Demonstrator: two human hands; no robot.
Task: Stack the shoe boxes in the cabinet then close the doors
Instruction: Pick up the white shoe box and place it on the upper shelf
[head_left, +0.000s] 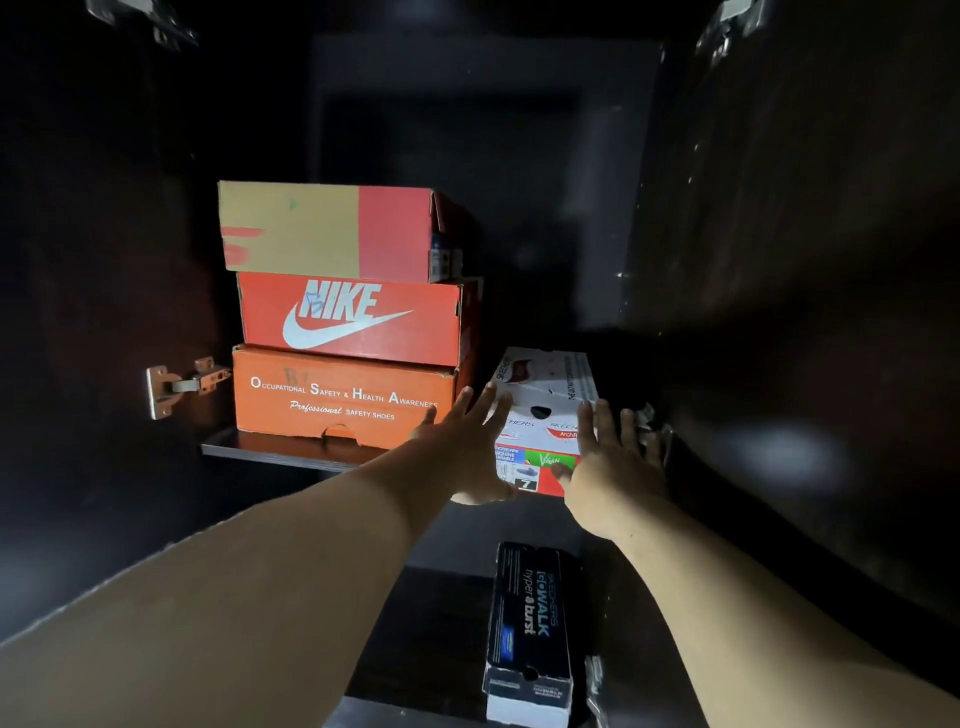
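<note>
Midway: three boxes stand stacked at the shelf's left. Both hands, left hand and right hand, fingers spread flat, flank the white box beside the stack. The black box lies below, unstacked; doors remain open.

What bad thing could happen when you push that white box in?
The white box sticks out over the shelf edge, held only by flat hands, so it might slip and drop onto the black box below. Pushed crookedly, it might bump the orange stack beside it.
</note>
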